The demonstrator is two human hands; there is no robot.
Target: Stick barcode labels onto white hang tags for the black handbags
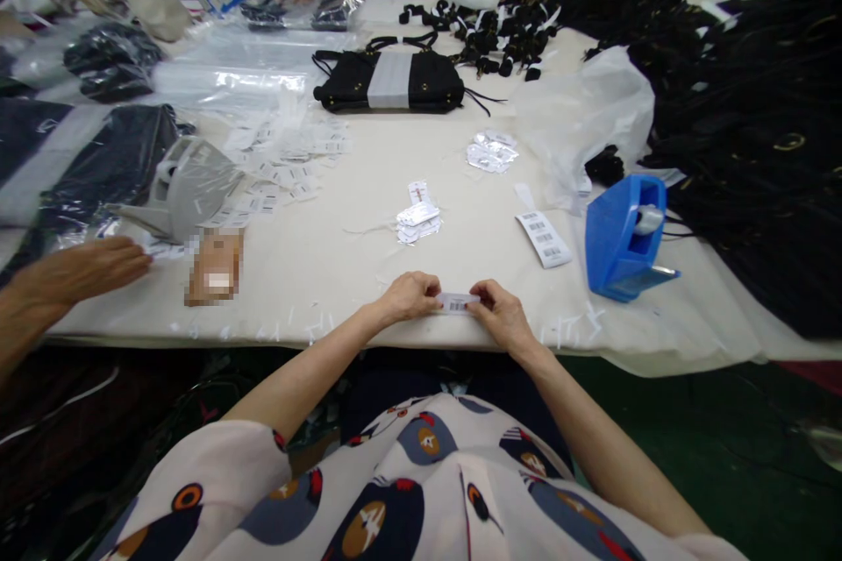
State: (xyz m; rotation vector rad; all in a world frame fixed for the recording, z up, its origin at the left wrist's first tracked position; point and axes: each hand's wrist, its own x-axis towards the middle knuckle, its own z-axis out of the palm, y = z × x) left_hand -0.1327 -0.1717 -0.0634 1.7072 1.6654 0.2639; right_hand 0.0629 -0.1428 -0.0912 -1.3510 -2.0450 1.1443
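Close to the table's front edge, a small white barcode label (456,304) is stretched between my two hands. My left hand (411,296) pinches its left end, and my right hand (503,313) pinches the right end. Just beyond lies a small stack of white tags (418,217). To the right of that, a strip of barcode stickers (543,238) rests flat on the cloth. A blue tape dispenser (624,237) stands farther right. Behind the tags is a pile of silvery-white tags (492,151).
A black bag (388,81) with a white band lies mid-table. Black goods (756,123) are heaped on the right. A grey tape dispenser (190,188) and scattered labels (282,158) are at left, near a co-worker's hand (85,276). Two more people work across the table.
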